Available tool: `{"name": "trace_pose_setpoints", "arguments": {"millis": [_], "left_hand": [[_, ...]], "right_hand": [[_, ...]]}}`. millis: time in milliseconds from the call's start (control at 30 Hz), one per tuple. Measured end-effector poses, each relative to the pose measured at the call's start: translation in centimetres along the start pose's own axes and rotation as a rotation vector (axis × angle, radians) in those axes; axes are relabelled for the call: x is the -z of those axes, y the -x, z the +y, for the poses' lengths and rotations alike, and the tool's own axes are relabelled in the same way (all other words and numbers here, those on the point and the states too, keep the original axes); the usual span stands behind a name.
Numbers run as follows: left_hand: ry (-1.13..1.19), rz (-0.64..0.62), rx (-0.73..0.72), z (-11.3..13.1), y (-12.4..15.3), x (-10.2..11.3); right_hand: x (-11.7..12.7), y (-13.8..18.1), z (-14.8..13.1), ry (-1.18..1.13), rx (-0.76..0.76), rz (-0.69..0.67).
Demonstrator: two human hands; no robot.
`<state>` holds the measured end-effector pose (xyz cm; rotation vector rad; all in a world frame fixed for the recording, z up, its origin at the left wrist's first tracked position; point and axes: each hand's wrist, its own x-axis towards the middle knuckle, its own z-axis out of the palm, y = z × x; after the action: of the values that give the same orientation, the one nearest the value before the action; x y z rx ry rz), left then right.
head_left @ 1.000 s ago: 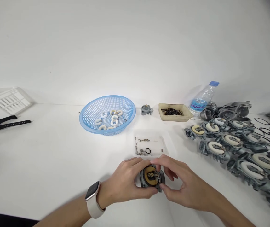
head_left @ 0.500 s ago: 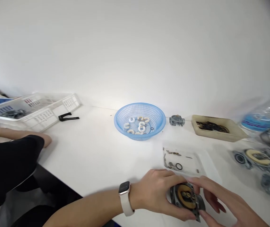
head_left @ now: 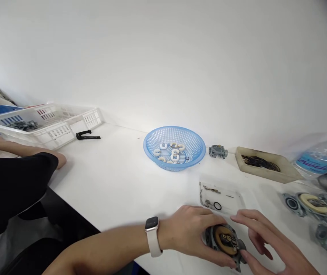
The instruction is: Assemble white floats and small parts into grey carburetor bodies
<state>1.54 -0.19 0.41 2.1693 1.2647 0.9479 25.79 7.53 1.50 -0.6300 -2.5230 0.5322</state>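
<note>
A grey metal carburetor point(head_left: 234, 233) with a tan U-shaped float point(head_left: 223, 240) facing up is near the front of the table. My left hand point(head_left: 190, 235), with a watch on its wrist, is wrapped round the carburetor's left side, thumb in front and fingers behind. At the carburetor's right side, the thumb of my right hand point(head_left: 269, 238) touches the body. The other fingers of that hand are raised and apart from the thumb. Just behind lies a clear shallow tray point(head_left: 229, 206) with small metal parts and a black O-ring point(head_left: 217, 206).
A blue basket point(head_left: 174, 130) holds several white and tan floats. Behind are another carburetor point(head_left: 218, 151) and a beige tray point(head_left: 286, 175) of black rings. More carburetors point(head_left: 306, 204) and a plastic bottle point(head_left: 318, 162) stand right. Left are a white crate point(head_left: 57, 135), a black strap point(head_left: 88, 136) and a person's arm point(head_left: 34, 150).
My right hand's index finger has lifted away from the carburetor, and its thumb stays at the side. My left hand keeps its hold. The camera view has shifted slightly.
</note>
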Motion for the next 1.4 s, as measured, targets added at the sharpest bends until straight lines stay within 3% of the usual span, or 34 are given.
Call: {"name": "trace_pose_setpoints", "arguments": {"millis": [233,400,567,800,1000,1233,1400], "left_hand": [[0.010,-0.009,0.008,0.7,0.2,0.2],[0.059,-0.059,0.043,0.9,0.2,0.2],[0.051,-0.074,0.073,1.1,0.1,0.3],[0.061,-0.078,0.080,1.1,0.2,0.4],[0.059,-0.064,0.100,1.2,0.1,0.2],[0.051,-0.083,0.128,1.3,-0.1,0.3],[0.027,-0.130,0.142,1.2,-0.1,0.3]], "right_hand": [[1.4,-0.7,-2.7,-0.184,-0.088,-0.080],[1.6,-0.5,-3.0,-0.342,-0.117,-0.154],[1.5,-0.6,-3.1,-0.345,-0.099,-0.126],[1.6,-0.6,-3.0,-0.375,-0.137,-0.192],[1.2,-0.4,-2.8,-0.265,-0.134,-0.142],[1.4,-0.7,-3.2,-0.317,-0.097,-0.225],[1.5,-0.9,-3.2,-0.319,-0.090,-0.168]]}}
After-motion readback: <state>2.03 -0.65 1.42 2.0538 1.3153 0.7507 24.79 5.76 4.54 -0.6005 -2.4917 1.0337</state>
